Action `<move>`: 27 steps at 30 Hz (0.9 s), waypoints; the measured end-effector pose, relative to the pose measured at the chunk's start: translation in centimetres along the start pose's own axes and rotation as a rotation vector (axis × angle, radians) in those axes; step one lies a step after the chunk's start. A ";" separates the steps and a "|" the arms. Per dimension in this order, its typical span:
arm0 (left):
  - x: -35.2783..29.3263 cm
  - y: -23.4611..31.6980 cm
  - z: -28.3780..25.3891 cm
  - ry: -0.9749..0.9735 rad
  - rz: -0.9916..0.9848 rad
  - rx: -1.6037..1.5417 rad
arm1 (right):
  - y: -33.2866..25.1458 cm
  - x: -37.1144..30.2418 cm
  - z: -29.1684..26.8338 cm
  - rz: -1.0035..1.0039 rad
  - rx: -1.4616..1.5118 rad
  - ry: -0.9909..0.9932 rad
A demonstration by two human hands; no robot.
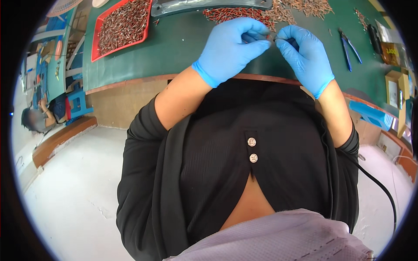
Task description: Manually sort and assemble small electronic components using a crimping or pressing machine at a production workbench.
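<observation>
Both of my hands wear light blue gloves and are raised over the near part of the green table (174, 54). My left hand (233, 50) has its fingers curled, thumb and fingertips drawn together. Close beside it, my right hand (307, 56) pinches with thumb and forefinger. The fingertips of the two hands almost meet; anything between them is too small to make out. Just beyond my hands lies a loose pile of small dark red pieces (237, 15). Small tan-brown pieces (309, 6) are heaped to its right.
A red tray (95, 41) full of small reddish-brown pieces stands at the left. A grey metal bar-like object (189, 6) lies at the back. Blue-handled pliers (347, 50) rest on the right, near small boxes (394, 89). Another person (39, 119) sits at far left.
</observation>
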State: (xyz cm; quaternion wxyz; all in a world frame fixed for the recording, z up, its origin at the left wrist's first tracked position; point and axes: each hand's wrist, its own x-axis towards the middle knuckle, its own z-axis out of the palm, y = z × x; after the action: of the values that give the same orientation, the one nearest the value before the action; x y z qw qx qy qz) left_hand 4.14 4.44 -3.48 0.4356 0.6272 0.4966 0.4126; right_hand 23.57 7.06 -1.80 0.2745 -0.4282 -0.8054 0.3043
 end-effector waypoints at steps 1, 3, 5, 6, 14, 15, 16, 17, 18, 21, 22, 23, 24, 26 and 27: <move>-0.2 -0.1 -0.1 -0.041 -0.022 -0.128 | -0.4 -0.1 0.4 0.010 0.019 -0.010; -0.7 0.2 -0.7 -0.068 -0.048 -0.134 | -1.2 -0.3 0.7 0.013 0.044 -0.020; -1.2 0.8 -1.2 -0.095 -0.069 -0.134 | -1.9 -0.4 0.6 -0.006 0.052 -0.040; -1.5 0.7 -1.2 -0.090 -0.062 -0.099 | -2.0 -0.5 0.8 -0.004 0.056 -0.041; -2.9 -0.2 -0.9 -0.003 -0.086 -0.350 | -1.7 -0.9 2.3 0.285 0.495 -0.127; -2.9 -0.2 -1.0 -0.002 -0.089 -0.337 | -1.7 -0.9 2.3 0.285 0.497 -0.126; -2.9 -0.2 -1.1 -0.001 -0.093 -0.323 | -1.6 -0.9 2.4 0.269 0.477 -0.125; -2.9 -0.3 -1.1 -0.002 -0.095 -0.321 | -1.6 -0.9 2.5 0.253 0.456 -0.125; -2.8 -0.4 -1.0 -0.003 -0.100 -0.317 | -1.4 -0.8 2.5 0.253 0.459 -0.125; -2.6 -1.0 -1.5 0.035 -0.098 -0.222 | -0.4 -0.3 2.2 0.218 0.484 -0.204; -2.4 -1.4 -2.0 0.074 -0.088 -0.132 | 0.1 0.0 2.3 0.237 0.444 -0.171; -1.8 -2.0 -2.9 0.211 -0.064 -0.110 | 0.5 0.2 2.4 0.257 0.404 -0.137; -1.1 -2.8 -3.9 0.347 -0.037 -0.096 | 1.1 0.5 2.2 0.258 0.405 -0.139; -0.3 -3.5 -5.8 0.413 -0.072 0.056 | 2.3 1.0 1.4 0.233 0.153 -0.214; -0.1 -3.7 -6.6 0.355 -0.041 0.251 | 3.0 1.0 1.4 0.228 0.170 -0.200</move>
State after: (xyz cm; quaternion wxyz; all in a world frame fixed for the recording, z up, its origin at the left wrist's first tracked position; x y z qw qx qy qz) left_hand -3.09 5.75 -5.14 0.2681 0.5837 0.6257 0.4426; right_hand 23.69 8.85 -4.69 0.1917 -0.4597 -0.7462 0.4418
